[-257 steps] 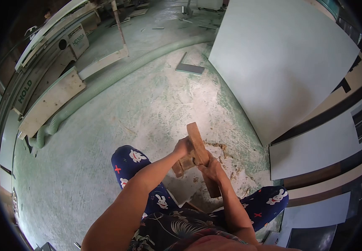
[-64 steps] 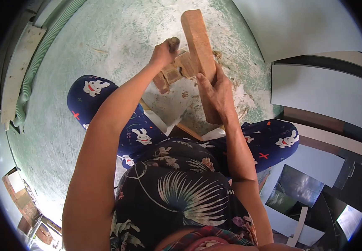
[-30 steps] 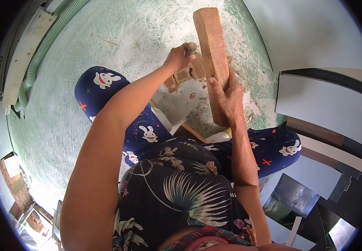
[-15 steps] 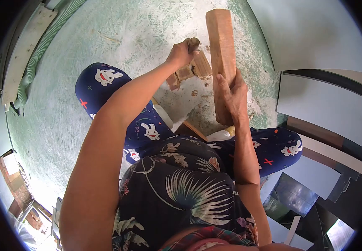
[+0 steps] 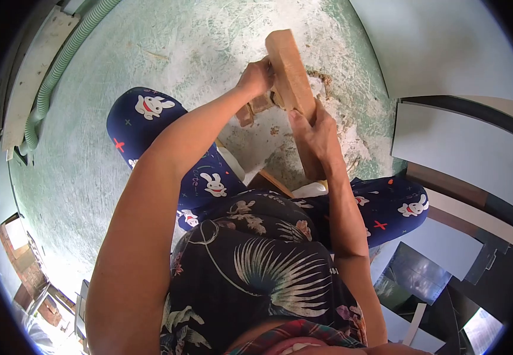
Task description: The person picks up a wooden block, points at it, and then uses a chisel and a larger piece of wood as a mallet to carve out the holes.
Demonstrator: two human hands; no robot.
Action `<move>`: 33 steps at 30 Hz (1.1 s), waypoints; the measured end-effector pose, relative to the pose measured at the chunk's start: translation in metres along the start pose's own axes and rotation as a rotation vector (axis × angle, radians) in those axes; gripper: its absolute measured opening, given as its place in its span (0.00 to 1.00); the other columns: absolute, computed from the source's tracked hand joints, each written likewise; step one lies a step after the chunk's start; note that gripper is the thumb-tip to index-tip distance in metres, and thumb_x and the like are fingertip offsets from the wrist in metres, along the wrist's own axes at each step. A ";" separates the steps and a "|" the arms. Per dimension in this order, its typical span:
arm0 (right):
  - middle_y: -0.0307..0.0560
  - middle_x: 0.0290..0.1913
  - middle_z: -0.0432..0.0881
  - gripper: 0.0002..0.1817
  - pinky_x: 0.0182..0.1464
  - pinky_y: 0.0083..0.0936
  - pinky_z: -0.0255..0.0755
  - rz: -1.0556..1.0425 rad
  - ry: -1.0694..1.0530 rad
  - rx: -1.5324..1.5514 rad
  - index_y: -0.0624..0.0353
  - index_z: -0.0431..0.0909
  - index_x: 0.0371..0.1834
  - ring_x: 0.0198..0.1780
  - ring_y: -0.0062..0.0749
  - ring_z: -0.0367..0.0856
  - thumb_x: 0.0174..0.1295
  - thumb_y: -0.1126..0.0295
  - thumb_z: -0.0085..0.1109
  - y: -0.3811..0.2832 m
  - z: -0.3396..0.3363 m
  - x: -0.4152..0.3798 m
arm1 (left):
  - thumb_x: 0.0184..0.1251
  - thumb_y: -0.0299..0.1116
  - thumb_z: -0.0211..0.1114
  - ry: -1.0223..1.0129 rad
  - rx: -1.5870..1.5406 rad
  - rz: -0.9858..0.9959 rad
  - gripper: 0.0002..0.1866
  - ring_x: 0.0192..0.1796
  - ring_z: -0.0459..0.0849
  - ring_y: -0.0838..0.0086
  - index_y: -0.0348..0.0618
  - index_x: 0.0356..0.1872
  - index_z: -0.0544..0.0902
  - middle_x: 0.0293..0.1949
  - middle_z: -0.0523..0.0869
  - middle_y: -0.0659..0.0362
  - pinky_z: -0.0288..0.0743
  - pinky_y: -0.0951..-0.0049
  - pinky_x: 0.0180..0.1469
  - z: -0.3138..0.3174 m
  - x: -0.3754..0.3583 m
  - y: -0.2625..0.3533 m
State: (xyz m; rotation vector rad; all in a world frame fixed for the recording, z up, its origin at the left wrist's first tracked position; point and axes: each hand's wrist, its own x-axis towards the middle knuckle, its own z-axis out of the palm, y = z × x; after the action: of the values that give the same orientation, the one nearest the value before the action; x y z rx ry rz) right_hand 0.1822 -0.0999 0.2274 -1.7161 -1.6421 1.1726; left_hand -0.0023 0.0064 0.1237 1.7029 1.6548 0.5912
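Note:
My right hand [image 5: 318,137] is wrapped round the lower part of a long, thick wooden block [image 5: 292,65], which leans up and to the left. The block's upper part lies over the front of my left hand [image 5: 257,77]. Those left fingers are closed on a dark round-ended handle, which the block now hides. Beneath and beside that hand, small brown wood pieces [image 5: 261,103] lie on the floor, partly covered by the block.
The green-white floor [image 5: 167,65] is scuffed, with crumbs and shavings. A ribbed hose [image 5: 55,65] runs at the left beside a board. Pale panels [image 5: 457,145] stand at the right. My patterned knees flank the work, with a wooden edge [image 5: 273,182] between them.
The long block has swung left and its top has tilted over my left hand, covering the handle's end. My right hand has shifted slightly left with it. My left hand has barely moved.

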 end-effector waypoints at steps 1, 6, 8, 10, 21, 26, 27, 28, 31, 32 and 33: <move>0.69 0.40 0.83 0.32 0.45 0.36 0.77 -0.009 0.027 0.005 0.72 0.67 0.61 0.43 0.48 0.85 0.60 0.59 0.61 -0.004 -0.002 -0.001 | 0.62 0.41 0.64 0.011 -0.012 -0.006 0.21 0.46 0.84 0.51 0.40 0.52 0.76 0.40 0.85 0.44 0.79 0.57 0.48 0.000 0.000 -0.002; 0.68 0.41 0.83 0.32 0.47 0.36 0.77 -0.026 0.164 0.006 0.72 0.67 0.61 0.43 0.46 0.85 0.60 0.59 0.61 -0.018 -0.016 -0.005 | 0.59 0.41 0.68 0.022 -0.004 -0.018 0.23 0.47 0.85 0.54 0.35 0.49 0.78 0.42 0.86 0.45 0.78 0.62 0.48 -0.010 -0.002 0.010; 0.67 0.42 0.83 0.32 0.47 0.35 0.76 -0.035 0.154 0.066 0.72 0.68 0.61 0.45 0.44 0.85 0.60 0.59 0.61 -0.020 -0.020 -0.006 | 0.58 0.42 0.69 0.005 -0.028 0.009 0.24 0.47 0.85 0.54 0.35 0.49 0.78 0.42 0.86 0.45 0.78 0.62 0.48 -0.007 -0.003 0.007; 0.67 0.42 0.83 0.31 0.48 0.34 0.76 -0.039 0.163 0.079 0.72 0.68 0.61 0.45 0.44 0.84 0.60 0.59 0.61 -0.020 -0.020 -0.006 | 0.57 0.42 0.69 -0.015 -0.032 0.015 0.24 0.47 0.85 0.54 0.36 0.50 0.78 0.42 0.86 0.46 0.78 0.62 0.48 -0.005 -0.002 0.004; 0.71 0.41 0.82 0.31 0.48 0.39 0.75 0.035 0.033 -0.030 0.69 0.69 0.60 0.46 0.55 0.84 0.59 0.58 0.60 0.002 0.000 -0.001 | 0.60 0.37 0.64 -0.009 -0.013 0.036 0.21 0.46 0.85 0.54 0.37 0.53 0.76 0.41 0.85 0.43 0.79 0.60 0.48 -0.001 -0.002 0.007; 0.71 0.41 0.82 0.31 0.49 0.38 0.76 0.031 0.059 -0.047 0.68 0.69 0.61 0.46 0.54 0.84 0.59 0.59 0.60 -0.014 -0.013 -0.004 | 0.60 0.39 0.65 -0.010 0.095 0.017 0.22 0.45 0.84 0.51 0.37 0.53 0.75 0.40 0.85 0.42 0.79 0.60 0.46 -0.008 0.001 0.019; 0.70 0.40 0.82 0.31 0.48 0.37 0.76 0.037 0.078 -0.052 0.68 0.68 0.62 0.45 0.53 0.85 0.59 0.59 0.61 -0.011 -0.014 -0.003 | 0.60 0.39 0.65 0.013 0.091 0.036 0.23 0.45 0.84 0.50 0.37 0.53 0.75 0.39 0.85 0.42 0.79 0.60 0.46 -0.007 0.002 0.017; 0.70 0.40 0.83 0.31 0.48 0.37 0.76 0.015 0.097 -0.036 0.69 0.68 0.62 0.45 0.52 0.85 0.59 0.59 0.61 -0.012 -0.015 -0.004 | 0.61 0.41 0.65 0.009 0.082 0.034 0.23 0.45 0.85 0.51 0.38 0.53 0.75 0.39 0.85 0.43 0.79 0.59 0.46 -0.005 0.003 0.016; 0.69 0.40 0.83 0.31 0.47 0.37 0.77 -0.048 0.139 0.009 0.69 0.68 0.61 0.43 0.51 0.85 0.59 0.60 0.61 -0.021 -0.017 -0.008 | 0.63 0.44 0.64 -0.023 0.077 0.023 0.24 0.44 0.85 0.51 0.38 0.53 0.74 0.39 0.86 0.43 0.80 0.58 0.45 -0.008 0.002 0.018; 0.69 0.40 0.83 0.31 0.46 0.37 0.77 -0.065 0.143 0.015 0.70 0.68 0.61 0.43 0.50 0.85 0.59 0.60 0.61 -0.023 -0.017 -0.008 | 0.63 0.45 0.64 -0.047 0.084 0.016 0.24 0.44 0.85 0.50 0.38 0.53 0.74 0.38 0.86 0.43 0.80 0.58 0.45 -0.009 0.002 0.018; 0.68 0.40 0.83 0.31 0.46 0.36 0.77 -0.082 0.148 0.021 0.70 0.68 0.61 0.42 0.48 0.86 0.59 0.60 0.61 -0.025 -0.018 -0.009 | 0.62 0.45 0.64 -0.070 0.090 0.009 0.25 0.44 0.85 0.50 0.37 0.53 0.74 0.38 0.86 0.42 0.80 0.58 0.45 -0.009 0.001 0.018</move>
State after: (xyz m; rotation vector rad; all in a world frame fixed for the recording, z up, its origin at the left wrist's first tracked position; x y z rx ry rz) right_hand 0.1846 -0.1008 0.2593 -1.6642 -1.5901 0.9968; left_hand 0.0031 0.0095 0.1425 1.7760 1.6470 0.4619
